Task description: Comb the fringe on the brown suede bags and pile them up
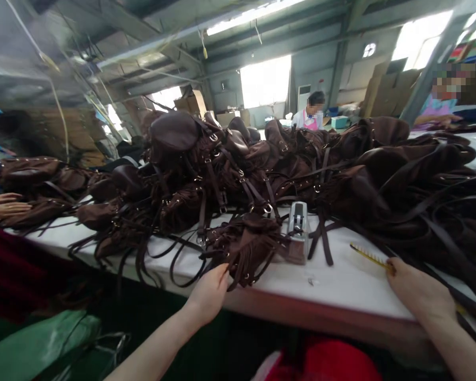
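Note:
At the near edge of the white table [325,288], my left hand [209,291] is closed on the lower edge of a small dark-brown fringed bag [248,246]. Its strips of fringe hang loose around it. Off to the right, my right hand [418,291] pinches the end of a yellow comb [369,256], whose row of teeth faces up, apart from the bag. Between the two hands, just right of the bag, lies a silver-grey object like a stapler [299,219]. A small pale scrap [311,282] lies on the tabletop.
A high heap of brown bags [222,159] with straps and buckles runs along the table, with more bags [400,185] at right. Another person's hand [8,206] rests by bags at far left. Two people [310,115] are across the table. Green sacking [39,338] lies below left.

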Available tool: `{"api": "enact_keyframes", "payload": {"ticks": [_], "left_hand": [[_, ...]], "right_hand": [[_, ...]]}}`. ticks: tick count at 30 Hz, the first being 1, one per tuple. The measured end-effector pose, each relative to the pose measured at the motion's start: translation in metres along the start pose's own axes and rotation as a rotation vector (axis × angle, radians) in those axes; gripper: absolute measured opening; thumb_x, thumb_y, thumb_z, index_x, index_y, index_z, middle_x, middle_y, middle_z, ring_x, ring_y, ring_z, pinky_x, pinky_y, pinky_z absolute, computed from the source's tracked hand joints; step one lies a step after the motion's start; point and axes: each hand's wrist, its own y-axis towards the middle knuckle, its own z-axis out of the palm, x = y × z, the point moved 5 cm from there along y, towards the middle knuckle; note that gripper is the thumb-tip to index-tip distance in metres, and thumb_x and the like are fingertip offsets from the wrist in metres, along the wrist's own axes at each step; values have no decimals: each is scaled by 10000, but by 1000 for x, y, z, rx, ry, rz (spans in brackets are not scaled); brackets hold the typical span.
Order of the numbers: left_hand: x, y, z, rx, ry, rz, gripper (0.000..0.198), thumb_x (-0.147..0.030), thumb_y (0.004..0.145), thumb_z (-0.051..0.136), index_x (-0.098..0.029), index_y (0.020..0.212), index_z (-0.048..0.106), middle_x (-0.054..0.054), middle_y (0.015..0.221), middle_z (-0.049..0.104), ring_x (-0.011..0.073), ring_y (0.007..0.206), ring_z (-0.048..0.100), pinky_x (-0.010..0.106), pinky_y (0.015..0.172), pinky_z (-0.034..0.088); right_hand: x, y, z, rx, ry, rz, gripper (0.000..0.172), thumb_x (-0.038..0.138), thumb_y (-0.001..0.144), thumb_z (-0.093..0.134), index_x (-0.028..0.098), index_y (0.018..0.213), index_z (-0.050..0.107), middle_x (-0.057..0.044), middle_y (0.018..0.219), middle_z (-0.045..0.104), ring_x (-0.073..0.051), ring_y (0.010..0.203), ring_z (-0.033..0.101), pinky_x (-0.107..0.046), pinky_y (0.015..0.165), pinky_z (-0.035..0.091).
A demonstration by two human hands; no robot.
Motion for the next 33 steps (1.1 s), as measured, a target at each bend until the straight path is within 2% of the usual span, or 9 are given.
{"api": "enact_keyframes", "payload": {"ticks": [3,6,11,16,19,23,26,29,33], "left_hand": [[4,-47,18,29,-73,-23,330,-280,902,388,-170,1082,642,95,1038,689,229,988,622,327,919,444],[13,-69,33,50,-64,-47,353,-304,910,372,-167,1117,623,108,1082,676,234,1004,618,333,919,442],[14,-73,30,79,114,-60,360,-383,911,384,-183,1102,615,108,1067,677,244,983,622,322,862,438],[33,-63,16,100,284,-265,608,-590,892,281,-171,635,640,130,727,682,274,751,643,351,737,448],[56,-54,33,125,42,-357,610,-618,867,327,-165,616,650,123,688,682,284,745,651,356,707,475],[80,-43,66,-61,-674,-541,390,-464,822,563,-116,958,676,129,964,716,265,912,667,329,707,543],[79,-40,83,-161,-1088,-612,368,-316,791,643,-127,1106,624,127,1151,670,243,1021,650,338,810,556],[65,-49,84,-133,-1155,-513,414,-313,736,709,-147,1107,631,106,1203,650,245,1132,598,368,954,505],[59,-90,86,-53,-945,-475,526,-440,642,765,-124,1048,656,107,1141,682,281,1163,573,404,1028,453]], "right_hand": [[6,0,-6,138,-141,40,410,368,879,347,170,1070,651,-164,733,694,-323,574,641,-391,501,394],[18,-3,-19,134,-164,48,410,382,880,370,173,1102,645,-164,799,698,-306,622,645,-362,510,380],[67,-39,-52,-34,91,-29,356,450,870,437,202,1000,657,-101,772,688,-253,677,635,-311,556,403],[131,-105,-60,159,495,-246,244,413,865,486,231,918,640,-35,803,695,-203,721,637,-274,640,459],[152,-136,-53,273,652,-287,212,374,881,483,229,914,633,-21,820,687,-189,727,630,-271,652,478],[165,-149,-49,241,755,-283,209,367,891,496,213,949,625,-37,859,669,-192,756,621,-284,686,495],[177,-143,-55,180,786,-311,199,339,888,502,218,1003,609,-59,951,657,-216,872,617,-328,789,501],[191,-134,-65,137,824,-346,213,297,872,525,220,1059,590,-75,1024,642,-222,950,606,-358,858,497],[216,-138,-72,170,865,-468,317,161,818,525,224,1122,594,-69,1110,638,-200,1031,598,-346,927,488]]}}
